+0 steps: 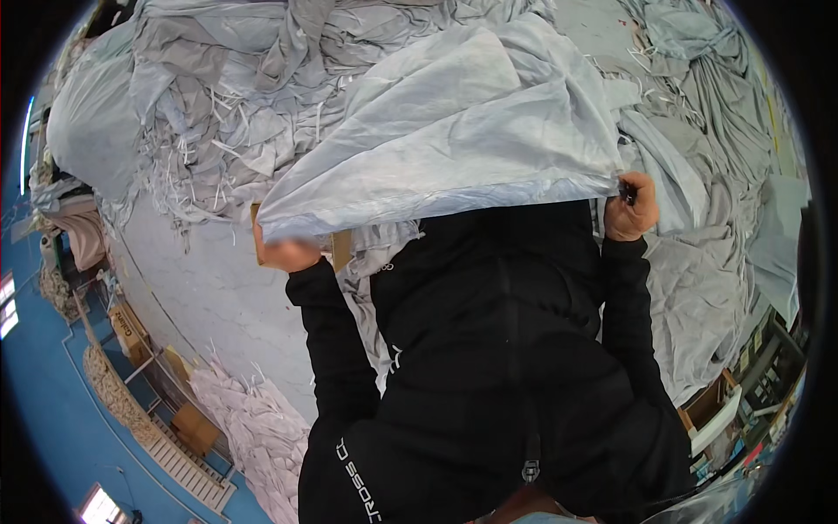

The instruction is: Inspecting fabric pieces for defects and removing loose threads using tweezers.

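**Near edge of a pale cloth (471, 131) drawn tight, hand to hand!**

And here it is, a broad grey-blue sheet spanning the front of the black jacket (506, 297), its near edge running almost straight from corner to corner, its far part fanning out in long creases over the heaped grey fabric (288, 131) on the table (201, 297).

Over on the left, the left hand (292, 255) has one end, fingers apparently closed around the corner; blur there hides exactly how they press. A brown cardboard-like piece (342, 249) shows just beside it, under the cloth's edge.

Across to the right hand (633, 208): fingers curled in tight, pinching the opposite corner, with a small dark bit (627, 192) showing at the grip. What that is, I cannot tell!

How does this one handle? Light and soft, I'd judge, thin enough to crease at every pull, with no stiffness of its own. Nothing looks fragile; slipperiness is hard to call, though a smooth weave could creep through a loose pinch. Best hold, to my eye: right at the two corners, gathering a little extra material under the thumbs, because a grip at mid-edge would likely let both ends sag. Keep that tension even, and the edge should lie straight!
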Demonstrator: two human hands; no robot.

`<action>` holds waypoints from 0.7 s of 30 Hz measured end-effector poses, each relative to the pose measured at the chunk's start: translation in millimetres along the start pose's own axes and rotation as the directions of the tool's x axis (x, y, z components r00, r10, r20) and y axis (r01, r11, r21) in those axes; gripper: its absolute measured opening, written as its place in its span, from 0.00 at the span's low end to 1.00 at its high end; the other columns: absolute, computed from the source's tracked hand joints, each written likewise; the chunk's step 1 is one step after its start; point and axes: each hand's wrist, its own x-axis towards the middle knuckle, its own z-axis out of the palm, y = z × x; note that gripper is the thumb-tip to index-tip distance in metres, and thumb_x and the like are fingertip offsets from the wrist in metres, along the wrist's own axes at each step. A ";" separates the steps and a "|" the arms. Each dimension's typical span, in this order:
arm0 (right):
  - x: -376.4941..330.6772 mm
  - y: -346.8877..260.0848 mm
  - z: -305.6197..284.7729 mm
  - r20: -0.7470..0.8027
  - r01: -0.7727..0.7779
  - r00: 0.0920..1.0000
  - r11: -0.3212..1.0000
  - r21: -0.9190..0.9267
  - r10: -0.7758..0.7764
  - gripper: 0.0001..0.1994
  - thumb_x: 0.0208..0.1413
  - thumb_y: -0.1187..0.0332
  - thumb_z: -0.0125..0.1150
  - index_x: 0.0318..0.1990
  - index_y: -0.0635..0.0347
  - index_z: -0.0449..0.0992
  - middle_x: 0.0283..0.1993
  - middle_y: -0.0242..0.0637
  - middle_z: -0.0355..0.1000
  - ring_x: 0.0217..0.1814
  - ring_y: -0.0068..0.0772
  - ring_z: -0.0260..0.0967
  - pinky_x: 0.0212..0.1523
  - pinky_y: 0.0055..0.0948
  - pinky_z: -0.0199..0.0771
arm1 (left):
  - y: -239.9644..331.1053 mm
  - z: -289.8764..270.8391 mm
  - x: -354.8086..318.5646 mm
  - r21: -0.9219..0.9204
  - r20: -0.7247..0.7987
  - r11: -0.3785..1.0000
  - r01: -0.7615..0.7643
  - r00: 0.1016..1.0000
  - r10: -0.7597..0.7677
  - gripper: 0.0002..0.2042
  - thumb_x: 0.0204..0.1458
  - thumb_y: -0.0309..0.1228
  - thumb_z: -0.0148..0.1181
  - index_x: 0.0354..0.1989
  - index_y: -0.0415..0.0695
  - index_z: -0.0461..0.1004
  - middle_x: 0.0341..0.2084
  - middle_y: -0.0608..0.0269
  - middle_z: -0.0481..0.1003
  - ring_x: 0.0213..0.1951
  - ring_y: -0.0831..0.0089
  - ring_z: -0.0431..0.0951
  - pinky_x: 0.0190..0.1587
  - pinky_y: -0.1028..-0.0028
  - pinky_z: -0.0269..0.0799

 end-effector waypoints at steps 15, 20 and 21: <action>16.5 -10.6 -10.0 0.032 0.061 0.998 0.998 0.035 -0.062 0.14 0.33 0.87 0.50 0.29 0.60 0.73 0.23 0.36 0.69 0.22 0.32 0.68 0.26 0.24 0.67 | -14.5 -10.8 3.1 0.310 0.078 0.945 -0.107 0.993 0.087 0.17 0.49 0.18 0.51 0.49 0.30 0.70 0.44 0.51 0.74 0.46 0.63 0.75 0.52 0.64 0.70; 15.1 -11.0 -12.7 0.311 -0.030 0.950 0.998 0.063 0.009 0.12 0.33 0.85 0.56 0.28 0.59 0.72 0.24 0.37 0.68 0.23 0.38 0.68 0.24 0.29 0.67 | 67.1 39.0 -6.0 0.853 0.379 0.364 -0.374 0.923 0.062 0.21 0.45 0.17 0.51 0.51 0.31 0.66 0.49 0.48 0.68 0.48 0.62 0.73 0.53 0.65 0.67; 14.4 -10.8 -12.7 0.340 -0.063 0.940 0.995 0.071 0.035 0.12 0.33 0.84 0.58 0.29 0.59 0.72 0.24 0.37 0.68 0.24 0.38 0.69 0.24 0.29 0.67 | 85.0 56.1 -16.6 0.809 0.532 0.163 -0.565 0.821 0.206 0.20 0.45 0.15 0.50 0.51 0.31 0.67 0.50 0.49 0.67 0.48 0.63 0.73 0.52 0.66 0.69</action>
